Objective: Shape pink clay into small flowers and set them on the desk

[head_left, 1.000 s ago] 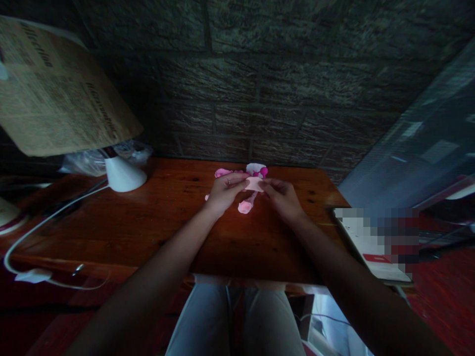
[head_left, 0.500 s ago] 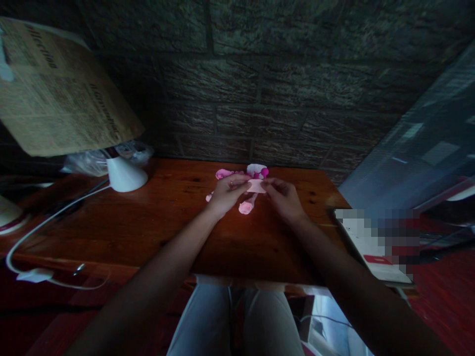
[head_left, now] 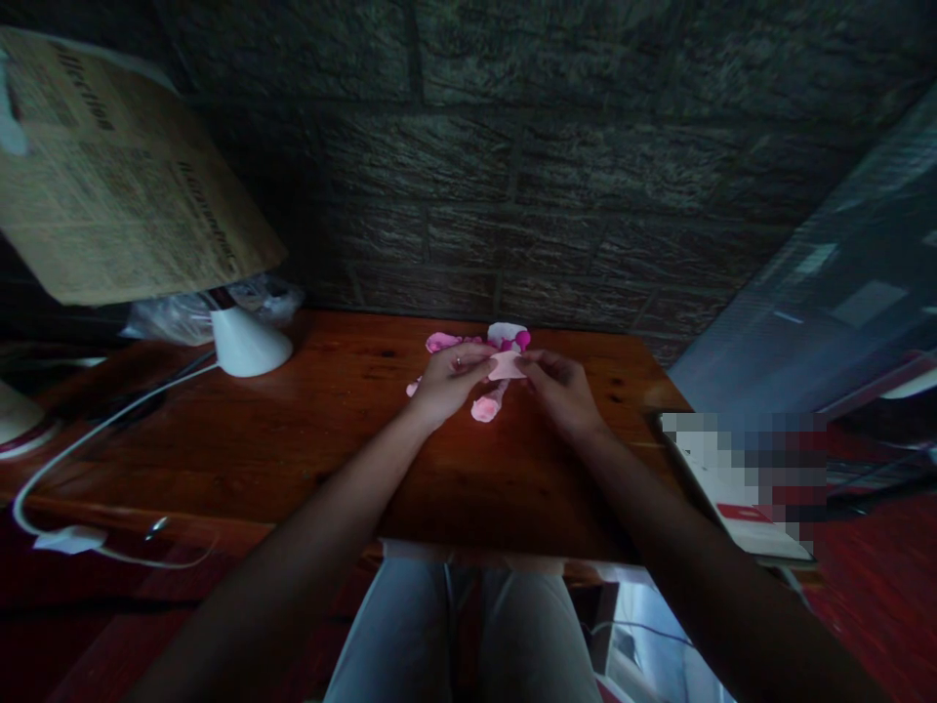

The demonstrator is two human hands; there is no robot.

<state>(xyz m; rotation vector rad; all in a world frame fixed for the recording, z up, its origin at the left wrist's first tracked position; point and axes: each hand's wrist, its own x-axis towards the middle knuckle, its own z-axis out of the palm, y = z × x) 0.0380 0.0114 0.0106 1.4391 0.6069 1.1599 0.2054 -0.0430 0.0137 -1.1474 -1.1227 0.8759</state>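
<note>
A small pale pink piece of paper [head_left: 507, 366] is stretched between my two hands, above the wooden table. My left hand [head_left: 452, 383] pinches its left edge and wears a ring. At the right edge, my right hand [head_left: 562, 391] grips it between thumb and fingers. Just below the piece lies a pink paper flower [head_left: 486, 408] with its stem pointing up under the paper. Behind my hands are another pink flower-like piece [head_left: 442, 342], a white piece [head_left: 507, 333] and a round magenta piece [head_left: 522, 340]. Part of a further pink bit [head_left: 412, 389] shows beside my left hand.
On the left stands a lamp with a newsprint shade [head_left: 139, 186] and a white base [head_left: 250, 344], its white cord [head_left: 109, 422] running over the table's front edge. A dark brick wall [head_left: 468, 166] closes off the back. A partly blurred-out flat board [head_left: 703, 478] lies at the right.
The pale pink paper's upper and lower edges look more curved now, as my fingers pull or bend it. Both hands stay in nearly the same place.
</note>
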